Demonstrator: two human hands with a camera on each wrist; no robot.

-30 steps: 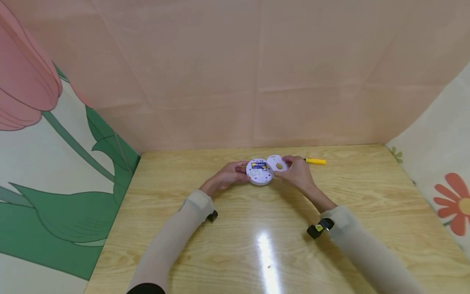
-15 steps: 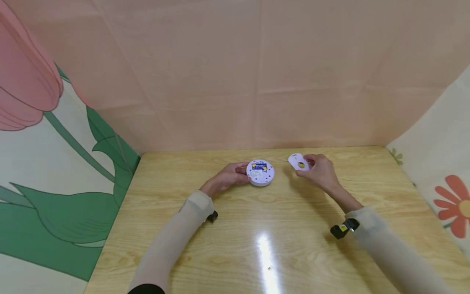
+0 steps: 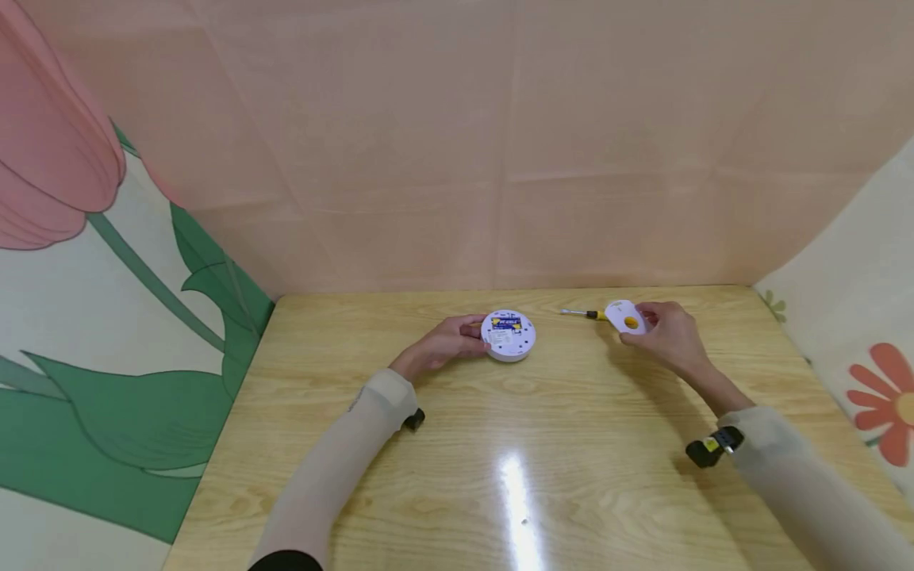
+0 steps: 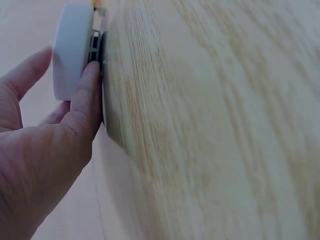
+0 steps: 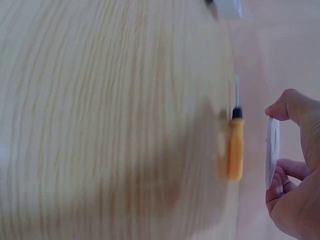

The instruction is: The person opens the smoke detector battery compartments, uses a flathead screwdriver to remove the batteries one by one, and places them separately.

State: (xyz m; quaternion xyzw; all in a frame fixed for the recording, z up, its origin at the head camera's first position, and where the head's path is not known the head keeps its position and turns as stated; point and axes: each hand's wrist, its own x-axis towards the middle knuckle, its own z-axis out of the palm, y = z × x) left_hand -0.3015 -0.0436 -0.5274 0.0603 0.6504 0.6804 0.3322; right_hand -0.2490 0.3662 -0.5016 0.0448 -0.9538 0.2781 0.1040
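My left hand (image 3: 446,346) grips the left edge of a round white battery-powered device (image 3: 508,355), which has blue-and-yellow batteries (image 3: 506,323) showing in its upper face. From the left wrist view, the thumb and fingers lie on either side of the white housing (image 4: 73,52). Off to the right, my right hand (image 3: 670,337) pinches a thin white cover plate (image 3: 618,312) with a round hole, holding it above the table. Edge-on in the right wrist view, the plate (image 5: 272,150) sits between thumb and fingers. Behind it lies a screwdriver (image 3: 593,315), its yellow handle partly hidden by the plate.
The wood-grain table (image 3: 457,452) ends at a pink cloth backdrop (image 3: 400,198) just behind the device and screwdriver. Floral hangings (image 3: 874,301) stand at both sides. The screwdriver (image 5: 236,145) lies near the far edge.
My right hand has carried the cover plate rightward, away from the round device to over the screwdriver's handle. My left hand and the device have stayed in place.
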